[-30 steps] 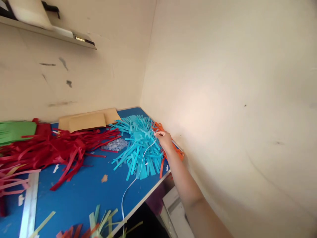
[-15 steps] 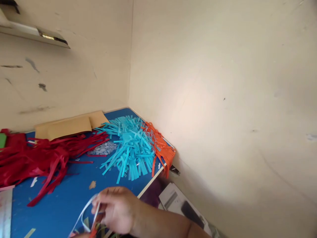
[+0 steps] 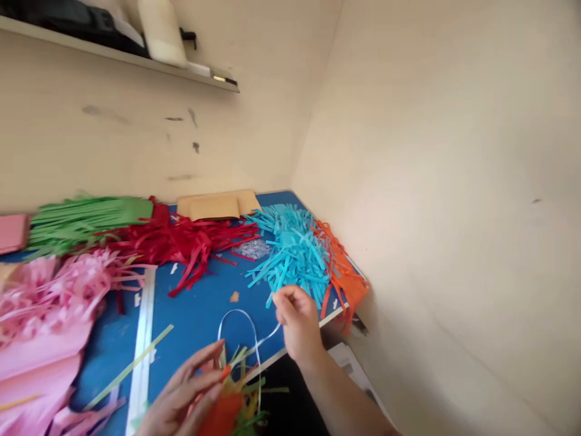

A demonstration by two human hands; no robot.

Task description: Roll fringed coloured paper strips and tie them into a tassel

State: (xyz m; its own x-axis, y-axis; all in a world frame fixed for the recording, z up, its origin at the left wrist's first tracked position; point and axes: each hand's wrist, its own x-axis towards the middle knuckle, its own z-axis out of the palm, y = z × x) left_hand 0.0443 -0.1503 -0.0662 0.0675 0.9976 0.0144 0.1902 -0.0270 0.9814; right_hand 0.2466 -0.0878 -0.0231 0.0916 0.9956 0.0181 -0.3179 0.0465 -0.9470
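Shifted toward the blue fringe (image 3: 293,248) near the table's (image 3: 195,315) far-right corner, the right hand (image 3: 302,330) pinches white string (image 3: 239,310), its loop not drawn tight, as the left hand (image 3: 184,396) clasps orange paper (image 3: 221,416).

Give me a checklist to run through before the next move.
1. Right hand has the white string: ok, pinched at the fingertips.
2. Left hand has the orange paper: ok.
3. String free of loops: not ok, it arches and crosses itself between the hands.
4. Right hand clear of the blue fringe: cannot tell, they overlap in view.
5. Orange fringe wholly on the table: not ok, strips overhang the edge.
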